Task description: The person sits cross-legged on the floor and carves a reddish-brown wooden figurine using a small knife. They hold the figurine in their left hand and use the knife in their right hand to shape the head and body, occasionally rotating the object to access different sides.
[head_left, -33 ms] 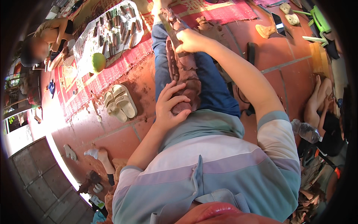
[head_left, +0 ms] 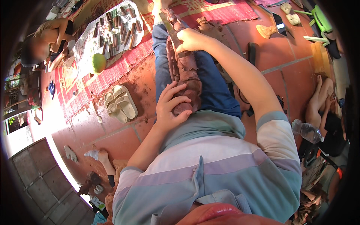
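Workpiece (head_left: pixel 188 71), long and reddish-brown, lies in the frame's upper centre, left hand (head_left: pixel 168 106) laid on its lower end with fingers parted, right hand (head_left: pixel 190 40) curled round a flat tool (head_left: pixel 170 27).

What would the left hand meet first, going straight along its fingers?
The carved brown piece, which the left hand rests on. Beyond that, probably the blue jeans over the right thigh, though depth is unclear.

Right hand (head_left: pixel 189 40) forward, left fingers (head_left: pixel 177 101) apart
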The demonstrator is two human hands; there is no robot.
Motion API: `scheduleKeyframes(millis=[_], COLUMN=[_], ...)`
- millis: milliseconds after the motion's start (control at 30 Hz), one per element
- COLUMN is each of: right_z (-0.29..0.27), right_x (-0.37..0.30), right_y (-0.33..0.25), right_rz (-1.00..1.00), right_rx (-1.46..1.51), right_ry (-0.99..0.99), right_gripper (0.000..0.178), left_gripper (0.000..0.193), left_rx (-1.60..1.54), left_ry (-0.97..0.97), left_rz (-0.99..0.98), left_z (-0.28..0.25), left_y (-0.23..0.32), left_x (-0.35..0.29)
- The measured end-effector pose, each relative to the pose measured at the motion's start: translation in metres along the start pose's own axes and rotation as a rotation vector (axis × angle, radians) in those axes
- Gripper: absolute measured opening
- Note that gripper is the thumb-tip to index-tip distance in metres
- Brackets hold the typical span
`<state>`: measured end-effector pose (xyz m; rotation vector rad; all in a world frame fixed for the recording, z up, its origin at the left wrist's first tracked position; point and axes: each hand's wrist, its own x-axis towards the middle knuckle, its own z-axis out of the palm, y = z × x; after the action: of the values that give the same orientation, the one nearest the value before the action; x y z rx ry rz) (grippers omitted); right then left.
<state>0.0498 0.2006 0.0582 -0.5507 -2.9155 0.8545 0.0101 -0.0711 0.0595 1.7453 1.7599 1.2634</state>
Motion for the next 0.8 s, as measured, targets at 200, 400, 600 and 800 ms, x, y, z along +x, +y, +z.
scheduleKeyframes(millis=[200, 400, 600, 800], right_z=[-0.010, -0.002, 0.003, -0.001], right_x=[-0.014, -0.005, -0.013, -0.012], right_y=[-0.012, -0.004, 0.001, -0.006], right_rz=[-0.070, -0.023, -0.113, -0.083], right_rx=[0.168, 0.018, 0.206, 0.080], right_ry=[-0.247, -0.136, -0.098, -0.091], right_gripper=[0.039, 0.041, 0.039, 0.039], left_gripper=[0.029, 0.029, 0.030, 0.030], left_rx=[0.019, 0.022, 0.028, 0.030], left_ry=[0.018, 0.024, 0.021, 0.027], left_rz=[-0.001, -0.001, 0.006, -0.001], left_z=[0.002, 0.004, 0.002, 0.004], left_y=[0.005, 0.002, 0.003, 0.002], left_x=[-0.005, 0.001, -0.002, 0.000])
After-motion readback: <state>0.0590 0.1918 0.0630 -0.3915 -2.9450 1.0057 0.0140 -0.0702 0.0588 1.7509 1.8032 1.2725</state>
